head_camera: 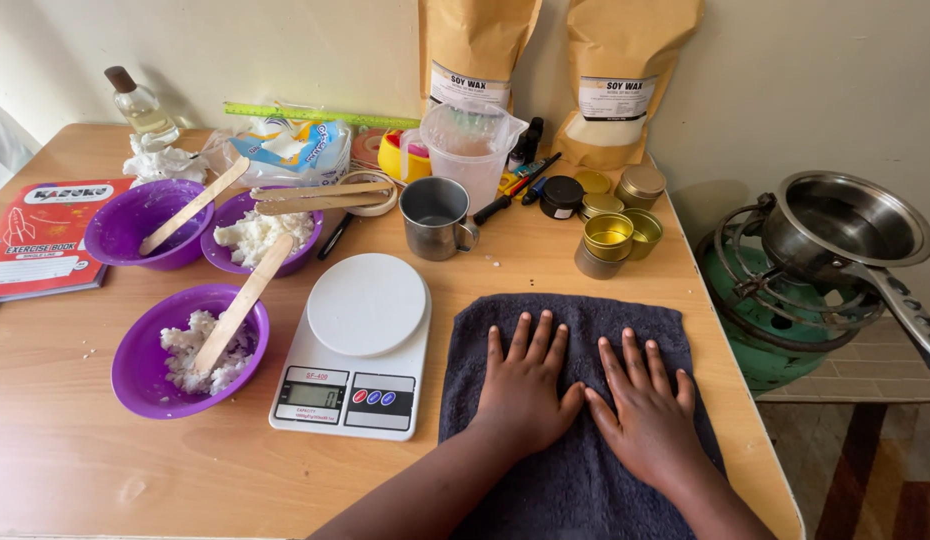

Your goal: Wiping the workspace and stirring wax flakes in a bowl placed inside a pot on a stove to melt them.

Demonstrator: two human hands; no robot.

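I'm pressing both palms flat on the dark grey towel (575, 330), which is lying spread at the front right of the wooden counter (65, 450), just beside the white kitchen scale (360, 340). Left hand (525, 385) and right hand (645, 410) are resting side by side, thumbs nearly touching, fingers splayed wide & pointing away, holding nothing. Towel's looking soft, light, floppy, w/ a grippy nap; I'm judging it best pinched at a corner or edge, since it won't keep its shape. Forearms are angling in from below.
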